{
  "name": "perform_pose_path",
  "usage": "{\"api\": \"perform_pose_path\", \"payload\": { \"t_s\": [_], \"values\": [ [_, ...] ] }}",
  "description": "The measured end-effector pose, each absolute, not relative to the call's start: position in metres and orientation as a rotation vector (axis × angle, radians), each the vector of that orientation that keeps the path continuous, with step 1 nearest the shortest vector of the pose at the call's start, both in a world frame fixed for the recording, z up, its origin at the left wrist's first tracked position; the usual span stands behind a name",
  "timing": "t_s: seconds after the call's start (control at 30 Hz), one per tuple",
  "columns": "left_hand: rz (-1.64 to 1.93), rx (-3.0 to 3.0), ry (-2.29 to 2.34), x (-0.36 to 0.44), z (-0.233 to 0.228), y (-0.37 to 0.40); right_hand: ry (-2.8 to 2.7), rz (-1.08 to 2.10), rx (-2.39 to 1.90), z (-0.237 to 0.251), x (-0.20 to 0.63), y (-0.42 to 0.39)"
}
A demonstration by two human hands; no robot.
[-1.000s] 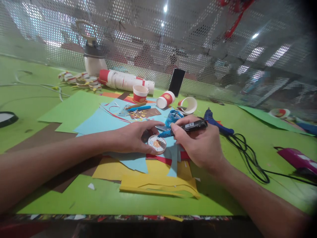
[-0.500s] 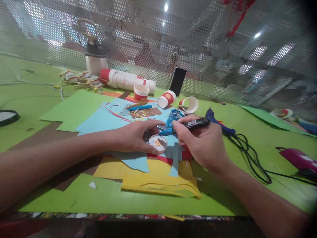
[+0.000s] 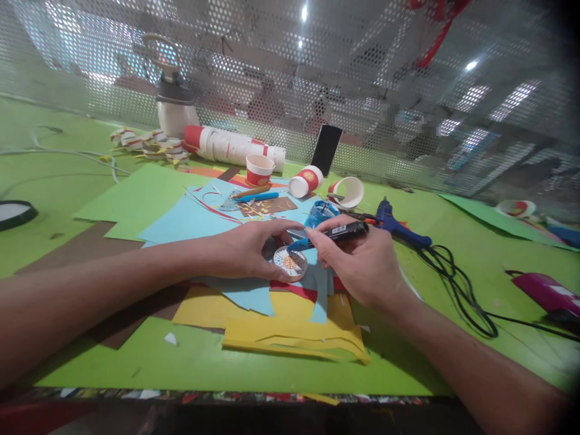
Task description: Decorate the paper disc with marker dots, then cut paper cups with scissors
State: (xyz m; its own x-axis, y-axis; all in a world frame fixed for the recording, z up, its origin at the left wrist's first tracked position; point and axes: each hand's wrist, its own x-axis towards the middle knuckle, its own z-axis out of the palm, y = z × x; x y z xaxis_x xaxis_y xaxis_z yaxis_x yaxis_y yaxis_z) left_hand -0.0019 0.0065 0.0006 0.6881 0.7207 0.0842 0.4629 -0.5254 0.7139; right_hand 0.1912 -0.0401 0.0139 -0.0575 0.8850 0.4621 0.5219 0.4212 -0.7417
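black marker (image 3: 347, 232) gripped in right hand (image 3: 365, 254), left hand (image 3: 247, 251) clasping disc (image 3: 290, 264); blue jar (image 3: 321, 211) beyond.

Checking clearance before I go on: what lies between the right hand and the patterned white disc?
In the head view, the blue front end of the black marker reaches from the right hand toward the disc, with light-blue paper beneath.

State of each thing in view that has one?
Patterned disc: in left hand, decorated side showing
Black marker: in right hand, blue tip toward disc
Left loose cup: upright
Cup nearest phone: tipped over
Cup right of it: tipped over
Nested cups: lying down
Phone: propped, screen dark
Glue gun: lying down
Handled container: upright
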Motion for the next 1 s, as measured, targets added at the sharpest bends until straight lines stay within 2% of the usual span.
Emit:
{"api": "perform_pose_path", "payload": {
  "t_s": [0.37,1.0],
  "values": [
    [0.509,2.225,0.897,-0.001,0.0,0.007,-1.774,0.375,-1.188,0.01,0.191,-0.042],
    [0.506,2.216,0.896,-0.002,0.0,0.007,-1.611,0.413,-1.201,0.019,0.191,-0.046]
  ]
}}
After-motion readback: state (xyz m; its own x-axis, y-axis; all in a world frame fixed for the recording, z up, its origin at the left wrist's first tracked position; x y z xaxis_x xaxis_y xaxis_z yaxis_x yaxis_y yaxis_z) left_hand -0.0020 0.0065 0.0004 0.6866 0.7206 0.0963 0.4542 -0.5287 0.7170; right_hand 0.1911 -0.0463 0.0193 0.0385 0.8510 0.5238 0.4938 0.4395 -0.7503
